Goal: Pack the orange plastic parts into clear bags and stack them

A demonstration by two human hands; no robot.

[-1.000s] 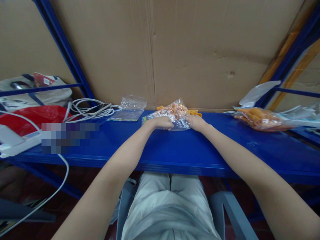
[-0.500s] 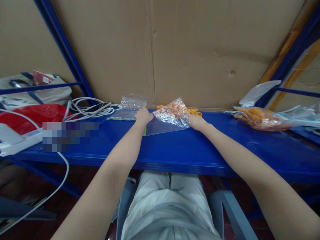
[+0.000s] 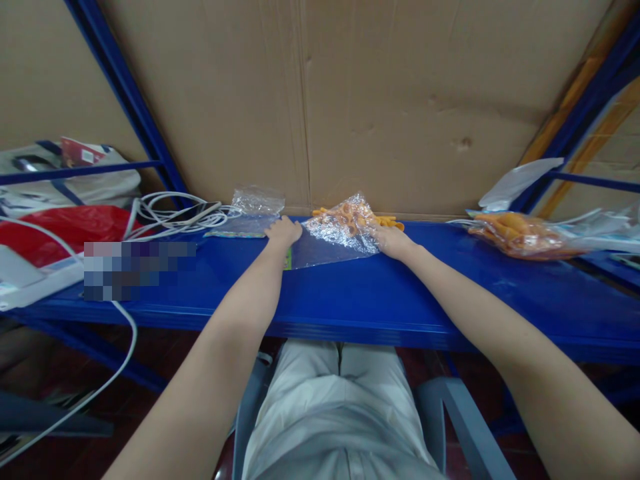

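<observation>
On the blue table, a clear crinkled plastic bag (image 3: 333, 253) lies in front of me with a pile of orange curved pieces (image 3: 350, 219) at its far side. The shiny plastic covers part of the pile. My left hand (image 3: 284, 231) rests at the bag's left end, its fingers spread and palm down. At the right side of the bag, my right hand (image 3: 395, 241) is closed on the plastic beside the orange pieces; its fingertips are partly hidden. A second clear plastic bag (image 3: 255, 203) with a coloured strip lies just left of my left hand.
Coiled white cables (image 3: 187, 213), a red plastic bag (image 3: 65, 230) and a white power strip (image 3: 40, 283) occupy the left side. A filled bag of orange pieces (image 3: 520, 235) lies at the right. Cardboard (image 3: 380, 107) stands behind the blue table (image 3: 350, 300).
My left hand has gone from closed to spread fingers. The second clear bag has shifted slightly left, away from that hand. My right hand stays at the bag with the orange pieces.
</observation>
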